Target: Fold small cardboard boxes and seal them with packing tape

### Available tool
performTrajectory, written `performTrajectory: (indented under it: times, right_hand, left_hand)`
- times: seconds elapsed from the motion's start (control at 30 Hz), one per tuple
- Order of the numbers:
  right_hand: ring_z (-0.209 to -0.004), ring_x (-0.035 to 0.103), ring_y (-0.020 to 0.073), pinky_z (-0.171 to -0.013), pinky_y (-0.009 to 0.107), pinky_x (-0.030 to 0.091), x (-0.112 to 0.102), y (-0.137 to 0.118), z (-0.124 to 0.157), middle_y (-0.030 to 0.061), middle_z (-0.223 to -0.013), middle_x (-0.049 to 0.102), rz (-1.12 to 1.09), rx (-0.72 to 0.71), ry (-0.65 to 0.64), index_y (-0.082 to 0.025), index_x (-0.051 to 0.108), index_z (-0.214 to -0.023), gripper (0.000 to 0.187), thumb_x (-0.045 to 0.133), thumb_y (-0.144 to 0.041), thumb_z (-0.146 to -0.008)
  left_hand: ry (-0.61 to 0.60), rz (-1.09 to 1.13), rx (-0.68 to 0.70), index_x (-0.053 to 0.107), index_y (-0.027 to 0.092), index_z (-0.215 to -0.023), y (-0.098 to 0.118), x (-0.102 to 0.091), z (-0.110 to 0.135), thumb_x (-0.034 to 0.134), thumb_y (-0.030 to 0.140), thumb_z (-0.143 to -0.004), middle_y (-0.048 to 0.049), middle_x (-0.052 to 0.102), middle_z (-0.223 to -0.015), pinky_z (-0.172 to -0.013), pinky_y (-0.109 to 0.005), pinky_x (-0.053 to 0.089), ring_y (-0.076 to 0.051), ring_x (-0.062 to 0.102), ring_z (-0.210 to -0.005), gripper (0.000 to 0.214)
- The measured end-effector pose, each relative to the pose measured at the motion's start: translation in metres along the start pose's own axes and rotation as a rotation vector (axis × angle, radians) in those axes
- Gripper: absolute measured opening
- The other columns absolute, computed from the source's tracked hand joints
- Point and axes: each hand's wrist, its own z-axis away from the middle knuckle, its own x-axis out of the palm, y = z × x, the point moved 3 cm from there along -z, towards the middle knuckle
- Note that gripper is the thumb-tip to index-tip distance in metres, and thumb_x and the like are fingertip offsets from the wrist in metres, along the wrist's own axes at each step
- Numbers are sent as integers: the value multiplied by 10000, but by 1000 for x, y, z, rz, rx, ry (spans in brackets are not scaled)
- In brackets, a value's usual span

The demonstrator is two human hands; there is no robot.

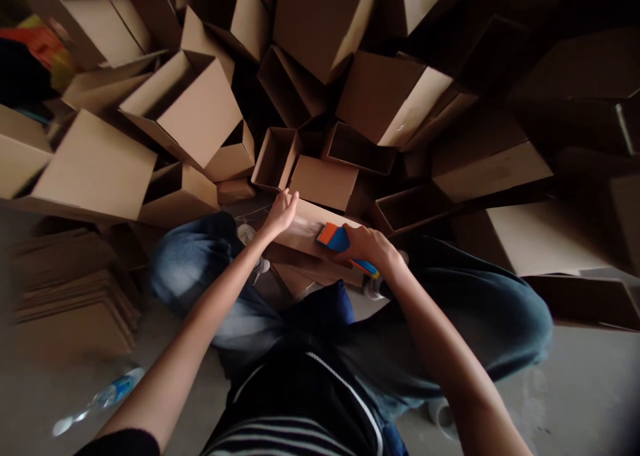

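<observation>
In the head view, the right hand (369, 244) grips an orange-and-blue tape dispenser (336, 238) at the carton (300, 235) between the bent knees (175, 259), while the left hand (283, 214) meets the carton's left end, seemingly steadying it, whether clasped I cannot tell.

The box (293, 241) is dull, smooth cardboard, with shiny, see-through plastic tape (305, 225) on it. The orange and blue tool (336, 239) looks like plastic. The boxes around it (200, 109) are dull cardboard too. The jeans (180, 263) are cloth. The bottle (107, 396) is shiny, clear plastic. The floor (575, 376) looks hard and matt.
</observation>
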Motion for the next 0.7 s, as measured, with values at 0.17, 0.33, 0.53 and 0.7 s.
performTrajectory:
  times: [0.17,0.33,0.53,0.7]
  right_hand:
    - [-1075,693,337,-830,341,504,1,-16,-6,182,-1115,732,-38,-2,156,-172,548,-1328,789,608,-754,-799]
    - [-1093,688,306,-845,330,497,0,-28,-15,157,-1145,731,-170,8,265,-194,527,-1356,701,511,-717,-890]
    - [-1035,703,299,-832,337,510,-2,-27,-20,168,-1099,732,-242,126,306,-163,576,-1259,638,481,-692,-916]
    - [-997,717,291,-782,299,505,-4,-23,-27,168,-1033,744,-277,118,279,-146,635,-1159,567,473,-645,-945]
  left_hand:
    - [92,-277,-9,510,79,-1312,2,3,1,371,382,-1026,-250,600,-1333,-1064,-405,422,-348,567,-1280,439]
    - [126,-293,-76,545,107,-1246,-24,4,-15,375,392,-1021,-239,624,-1293,-1047,-380,413,-350,586,-1253,402]
    - [222,-278,-180,511,67,-1344,-52,7,-22,378,418,-1005,-300,525,-1421,-1175,-566,231,-419,412,-1410,506]
    - [255,-273,-18,440,12,-1445,-42,24,-19,363,310,-994,-268,397,-1557,-1252,-479,89,-321,251,-1521,546]
